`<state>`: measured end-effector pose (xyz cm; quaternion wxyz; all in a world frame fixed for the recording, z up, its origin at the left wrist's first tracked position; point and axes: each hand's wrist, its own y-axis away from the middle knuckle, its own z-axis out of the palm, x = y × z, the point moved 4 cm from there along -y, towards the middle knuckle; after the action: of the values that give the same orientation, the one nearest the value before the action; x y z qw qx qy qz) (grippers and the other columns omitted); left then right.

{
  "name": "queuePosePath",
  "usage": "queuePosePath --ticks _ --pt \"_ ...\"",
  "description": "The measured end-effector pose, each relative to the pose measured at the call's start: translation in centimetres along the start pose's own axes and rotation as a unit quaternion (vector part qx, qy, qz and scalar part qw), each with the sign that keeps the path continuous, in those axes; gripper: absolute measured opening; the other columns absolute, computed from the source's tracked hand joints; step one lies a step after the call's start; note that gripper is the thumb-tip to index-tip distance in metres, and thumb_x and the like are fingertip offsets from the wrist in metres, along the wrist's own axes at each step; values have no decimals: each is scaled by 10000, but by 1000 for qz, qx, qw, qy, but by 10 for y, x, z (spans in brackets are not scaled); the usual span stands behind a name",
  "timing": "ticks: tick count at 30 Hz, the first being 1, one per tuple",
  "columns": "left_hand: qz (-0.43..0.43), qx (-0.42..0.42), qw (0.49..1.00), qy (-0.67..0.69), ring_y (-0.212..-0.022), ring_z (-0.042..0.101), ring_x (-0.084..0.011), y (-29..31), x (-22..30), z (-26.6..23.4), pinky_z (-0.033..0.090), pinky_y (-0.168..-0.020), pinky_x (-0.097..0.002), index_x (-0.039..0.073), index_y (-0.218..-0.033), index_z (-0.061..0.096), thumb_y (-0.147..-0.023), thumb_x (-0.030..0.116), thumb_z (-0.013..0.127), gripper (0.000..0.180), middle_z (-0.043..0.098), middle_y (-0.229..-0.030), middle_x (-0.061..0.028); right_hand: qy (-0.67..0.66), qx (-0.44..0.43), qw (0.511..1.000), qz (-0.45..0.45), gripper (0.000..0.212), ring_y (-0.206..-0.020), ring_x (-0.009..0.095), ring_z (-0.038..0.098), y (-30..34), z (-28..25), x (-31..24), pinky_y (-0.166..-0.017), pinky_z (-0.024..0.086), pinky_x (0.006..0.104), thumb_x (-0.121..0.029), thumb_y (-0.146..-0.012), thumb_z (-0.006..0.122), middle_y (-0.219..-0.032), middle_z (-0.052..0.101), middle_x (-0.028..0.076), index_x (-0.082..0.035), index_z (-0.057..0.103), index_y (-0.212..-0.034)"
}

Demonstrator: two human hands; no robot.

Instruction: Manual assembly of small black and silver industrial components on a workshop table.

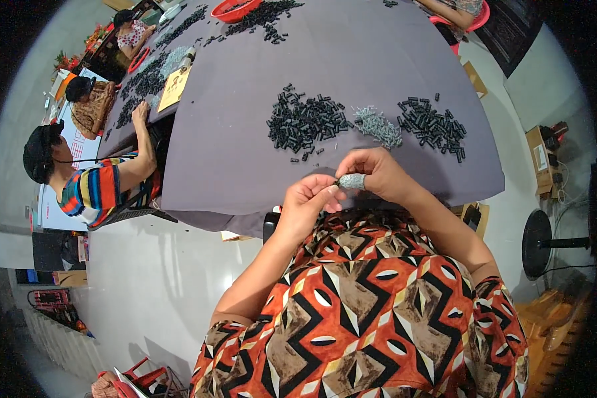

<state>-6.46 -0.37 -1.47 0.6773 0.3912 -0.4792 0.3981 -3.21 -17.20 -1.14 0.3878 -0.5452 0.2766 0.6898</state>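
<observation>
My left hand (310,200) is closed in a pinch at the table's near edge, holding a small black part (336,183) between thumb and fingers. Close against it, my right hand (381,174) is closed too, its fingertips meeting at the same spot. Silver wrapping (351,181) covers one of its digits, probably the thumb. What the right fingertips grip is too small to tell. Beyond the hands lie a large heap of short black cylindrical pieces (306,123), a pile of small grey-clear pieces (378,126) and a second black heap (432,126).
A grey cloth (225,132) covers the table. Far off stands a red bowl (235,10) beside more black pieces. At left, a person in a striped shirt (106,186) and two others work along another table with a yellow sheet (175,88). Someone else's arm (448,12) shows at far right.
</observation>
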Motion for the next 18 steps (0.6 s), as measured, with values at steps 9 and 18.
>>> queuePosePath --ticks 9,18 --pt "-157 -42 965 207 -610 624 -114 1 -6 7 517 -564 -218 -3 -1039 605 -956 93 555 137 686 -819 -94 201 -42 974 -97 139 -797 104 579 2 1 -27 -715 461 249 8 -780 697 -859 609 31 -7 695 -918" --pt "-74 -9 989 129 -595 600 -96 -7 -2 6 500 -568 -211 0 -1008 616 -944 105 574 130 683 -810 -82 155 -2 985 -79 156 -804 95 596 5 3 -28 -701 465 227 -12 -847 640 -892 618 28 -2 694 -993"
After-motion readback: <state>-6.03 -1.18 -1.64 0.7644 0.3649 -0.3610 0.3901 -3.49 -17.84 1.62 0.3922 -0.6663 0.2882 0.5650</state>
